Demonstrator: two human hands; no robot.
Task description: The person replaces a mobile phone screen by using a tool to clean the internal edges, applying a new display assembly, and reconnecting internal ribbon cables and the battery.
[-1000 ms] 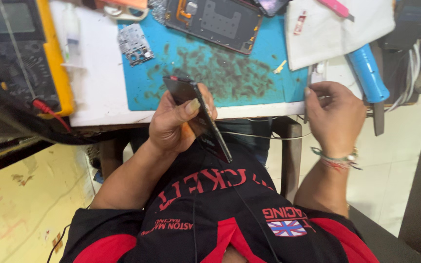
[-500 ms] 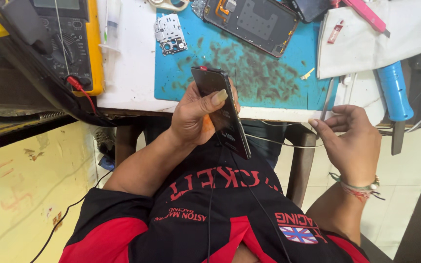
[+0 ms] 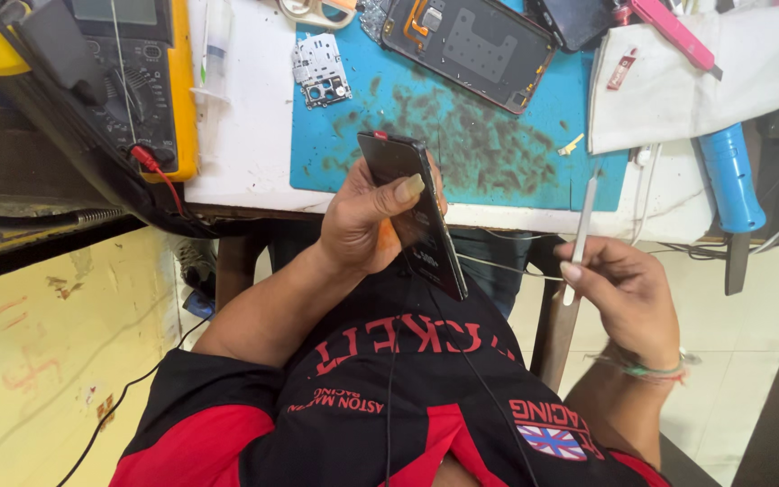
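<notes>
Here your left hand (image 3: 367, 221) is clamped around a dark phone (image 3: 416, 212), holding it tilted in the air just in front of the surface (image 3: 245, 162), thumb pressed on its face. Your right hand (image 3: 624, 293) pinches a thin pale tool (image 3: 579, 239), upright, near the phone but apart. On the blue mat (image 3: 462, 135) lies an opened phone shell (image 3: 471, 41); a yellow multimeter (image 3: 137, 86) stands left.

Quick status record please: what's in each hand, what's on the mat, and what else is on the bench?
left hand: grips a dark phone, held on edge in front of the bench
right hand: holds a thin white pry tool, clear of the phone
blue mat: opened phone back, small metal shield plate
bench left: yellow multimeter
bench right: white cloth, blue-handled tool
</notes>
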